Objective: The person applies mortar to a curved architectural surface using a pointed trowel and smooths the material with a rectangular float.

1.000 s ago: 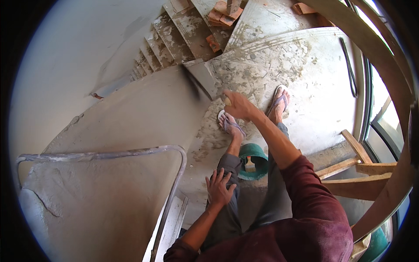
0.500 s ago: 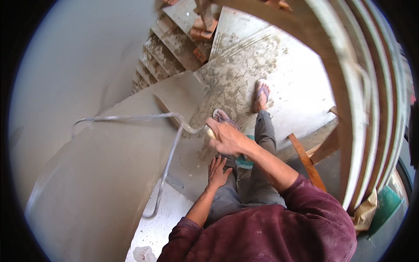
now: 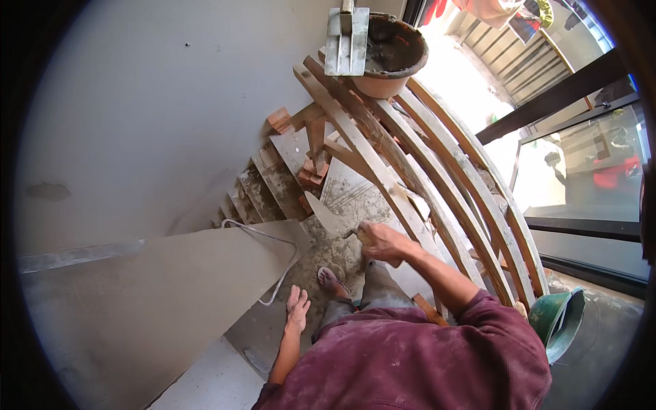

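Observation:
My right hand is closed around the handle of a pointed trowel, held out in front of me over the floor. Its grey blade points up and to the left, toward the steps. My left hand hangs beside my left leg, fingers stretched out, holding nothing. Close to it is the lower end of a bent pale metal rod, which rests against the edge of the smooth grey low wall.
Curved wooden beams run along the right. On their far end stand a mortar tub and a flat plastering float. Steps with bricks descend ahead. A green bucket lies tipped at the right.
My view has lifted, bringing the tub, float and windows in. The trowel's blade now shows clearly in my right hand. My left hand has come off my thigh.

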`<state>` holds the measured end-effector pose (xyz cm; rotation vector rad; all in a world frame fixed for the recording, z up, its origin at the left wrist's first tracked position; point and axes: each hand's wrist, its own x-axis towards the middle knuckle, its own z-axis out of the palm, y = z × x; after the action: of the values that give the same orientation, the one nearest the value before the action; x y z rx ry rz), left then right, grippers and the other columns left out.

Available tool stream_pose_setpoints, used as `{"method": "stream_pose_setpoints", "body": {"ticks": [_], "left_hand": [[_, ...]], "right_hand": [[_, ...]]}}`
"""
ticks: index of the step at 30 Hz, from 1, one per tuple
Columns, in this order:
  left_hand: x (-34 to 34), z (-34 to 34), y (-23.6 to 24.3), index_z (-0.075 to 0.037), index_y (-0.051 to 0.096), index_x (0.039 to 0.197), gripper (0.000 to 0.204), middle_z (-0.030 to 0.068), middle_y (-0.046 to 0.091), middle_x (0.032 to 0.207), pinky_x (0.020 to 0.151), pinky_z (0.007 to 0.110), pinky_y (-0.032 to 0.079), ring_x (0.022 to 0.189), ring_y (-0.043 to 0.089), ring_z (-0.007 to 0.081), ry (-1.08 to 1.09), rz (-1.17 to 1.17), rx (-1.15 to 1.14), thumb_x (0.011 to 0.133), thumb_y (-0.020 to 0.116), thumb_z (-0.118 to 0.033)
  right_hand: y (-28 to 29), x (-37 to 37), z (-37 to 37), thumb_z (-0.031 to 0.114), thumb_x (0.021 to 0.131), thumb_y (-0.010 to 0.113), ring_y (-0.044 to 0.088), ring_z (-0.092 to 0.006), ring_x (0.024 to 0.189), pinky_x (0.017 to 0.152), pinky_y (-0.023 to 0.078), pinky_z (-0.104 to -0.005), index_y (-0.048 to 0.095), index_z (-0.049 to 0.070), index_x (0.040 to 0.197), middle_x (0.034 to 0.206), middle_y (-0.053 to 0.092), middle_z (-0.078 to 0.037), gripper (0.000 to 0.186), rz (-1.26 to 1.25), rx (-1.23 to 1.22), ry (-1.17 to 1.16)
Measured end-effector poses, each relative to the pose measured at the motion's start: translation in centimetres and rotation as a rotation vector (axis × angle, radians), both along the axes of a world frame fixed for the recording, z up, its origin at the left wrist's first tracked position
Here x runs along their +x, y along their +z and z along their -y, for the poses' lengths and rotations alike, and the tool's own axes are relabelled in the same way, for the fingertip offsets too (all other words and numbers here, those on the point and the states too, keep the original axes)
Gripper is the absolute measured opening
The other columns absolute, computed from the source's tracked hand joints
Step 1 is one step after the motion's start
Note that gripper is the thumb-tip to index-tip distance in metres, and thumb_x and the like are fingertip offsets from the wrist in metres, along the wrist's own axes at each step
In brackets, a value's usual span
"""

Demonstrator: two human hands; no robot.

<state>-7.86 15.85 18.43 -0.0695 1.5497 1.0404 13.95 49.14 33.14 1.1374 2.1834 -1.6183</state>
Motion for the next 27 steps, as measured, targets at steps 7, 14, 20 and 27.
{"method": "stream_pose_setpoints", "body": {"ticks": [7,14,20,27], "left_hand": [[3.0,9.2,-11.2,-0.001,0.031,0.15,0.074,0.0192,0.036,0.152,0.109,0.037,0.037,0.136,0.042,0.0296,-0.279,-0.211,0.033,0.093,0.068,-0.03],[6.9,12.6,-9.2,0.0,0.042,0.14,0.062,0.0182,0.048,0.136,0.102,0.037,0.042,0.124,0.05,0.0279,-0.379,-0.537,-0.16,0.093,0.067,-0.03],[8.6,12.9,-8.4,0.001,0.051,0.132,0.052,0.0173,0.058,0.123,0.096,0.036,0.046,0.113,0.058,0.0265,-0.318,-0.65,-0.218,0.093,0.066,-0.03],[9.9,12.3,-9.7,0.002,0.06,0.122,0.044,0.0161,0.069,0.104,0.09,0.036,0.049,0.099,0.065,0.0247,-0.216,-0.752,-0.121,0.092,0.066,-0.029]], "right_hand": [[20.7,10.9,-19.2,0.018,0.094,0.062,0.062,-0.0219,0.073,0.066,0.049,-0.0374,0.05,0.007,0.129,0.084,0.062,-0.012,0.039,0.027,0.718,-0.187],[19.1,11.6,-35.1,0.037,0.096,0.054,0.054,-0.0119,0.052,0.044,0.049,-0.0327,0.053,0.009,0.11,0.069,0.052,-0.002,0.032,0.338,0.344,-0.204],[13.6,8.7,-40.0,0.044,0.096,0.053,0.056,-0.0191,0.055,0.043,0.048,-0.0357,0.052,0.007,0.093,0.072,0.055,-0.008,0.038,0.23,0.032,-0.209],[11.5,6.6,-41.9,0.04,0.097,0.05,0.056,-0.0191,0.052,0.043,0.046,-0.033,0.055,0.005,0.079,0.063,0.055,-0.008,0.04,0.077,-0.08,-0.235]]}}
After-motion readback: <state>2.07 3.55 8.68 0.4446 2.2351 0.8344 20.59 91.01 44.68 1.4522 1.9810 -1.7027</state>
